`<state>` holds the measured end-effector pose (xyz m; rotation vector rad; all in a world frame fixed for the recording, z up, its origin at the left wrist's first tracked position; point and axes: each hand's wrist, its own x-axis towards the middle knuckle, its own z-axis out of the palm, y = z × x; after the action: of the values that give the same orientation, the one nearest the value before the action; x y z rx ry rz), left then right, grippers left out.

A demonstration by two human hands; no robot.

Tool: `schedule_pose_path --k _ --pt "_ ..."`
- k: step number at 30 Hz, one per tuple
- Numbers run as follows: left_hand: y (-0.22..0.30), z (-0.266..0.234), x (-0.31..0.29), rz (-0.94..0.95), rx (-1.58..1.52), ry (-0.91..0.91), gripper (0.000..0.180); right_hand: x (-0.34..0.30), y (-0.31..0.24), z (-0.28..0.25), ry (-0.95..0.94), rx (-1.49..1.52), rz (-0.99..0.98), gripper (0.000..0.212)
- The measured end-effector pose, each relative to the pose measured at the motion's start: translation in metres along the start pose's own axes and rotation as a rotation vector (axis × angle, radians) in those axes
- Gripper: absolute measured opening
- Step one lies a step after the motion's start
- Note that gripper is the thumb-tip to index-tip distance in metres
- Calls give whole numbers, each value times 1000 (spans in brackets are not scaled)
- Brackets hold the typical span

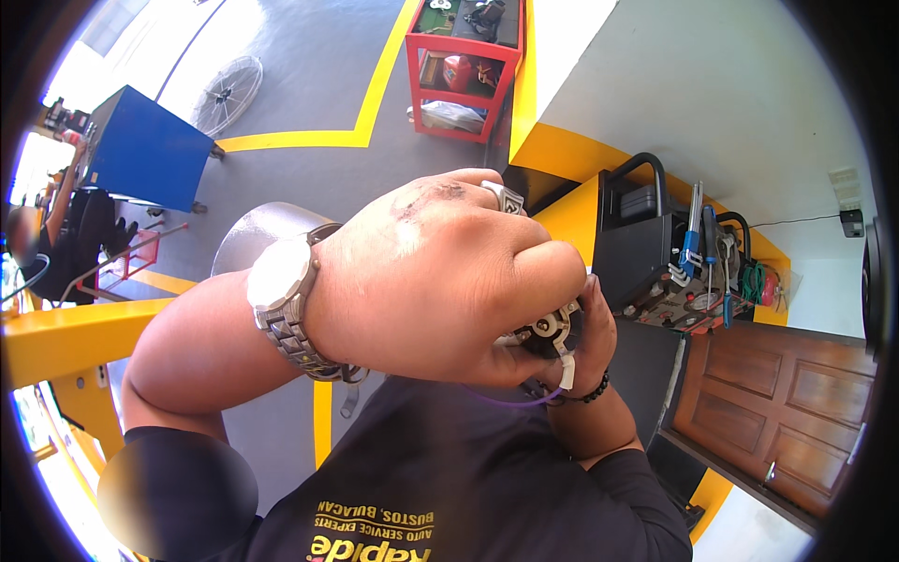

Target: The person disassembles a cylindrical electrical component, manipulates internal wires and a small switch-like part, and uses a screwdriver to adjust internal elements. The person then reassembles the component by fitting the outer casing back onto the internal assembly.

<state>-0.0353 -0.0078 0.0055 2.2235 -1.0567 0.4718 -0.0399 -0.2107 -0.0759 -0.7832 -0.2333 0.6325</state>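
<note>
My left hand (449, 272), with a ring and a steel wristwatch (286, 295), is large in the middle of the view. Its fingers curl down over a small metal-and-black mechanical part (548, 326), most of which they hide. A round metal piece and a pale tab show at its edge, and a thin purple wire (524, 404) loops below. My right hand (596, 342), a black bead bracelet at the wrist, closes round the same part from the right; its fingers are largely hidden behind the left hand.
A silvery rounded object (267, 232) shows behind my left wrist. Far left stand a blue cabinet (150, 150) and a person (80, 239); a round fan (228, 96) is beyond. A red cart (465, 44) is ahead. Right are a black tool box (637, 248) with hand tools and a wooden door (768, 403).
</note>
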Motion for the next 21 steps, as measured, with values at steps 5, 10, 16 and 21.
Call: schedule_pose_path --k 5,10,16,21 --pt "-3 4 0 64 -78 -50 40 -3 -11 7 85 113 213 44" --pt "-4 1 0 119 -139 -120 39 -8 -18 7 52 229 369 45" --pt "-4 3 -1 116 -70 -98 39 -12 -7 14 122 205 228 51" --pt "-1 2 0 96 -26 -72 37 -11 0 15 31 -12 42 54"
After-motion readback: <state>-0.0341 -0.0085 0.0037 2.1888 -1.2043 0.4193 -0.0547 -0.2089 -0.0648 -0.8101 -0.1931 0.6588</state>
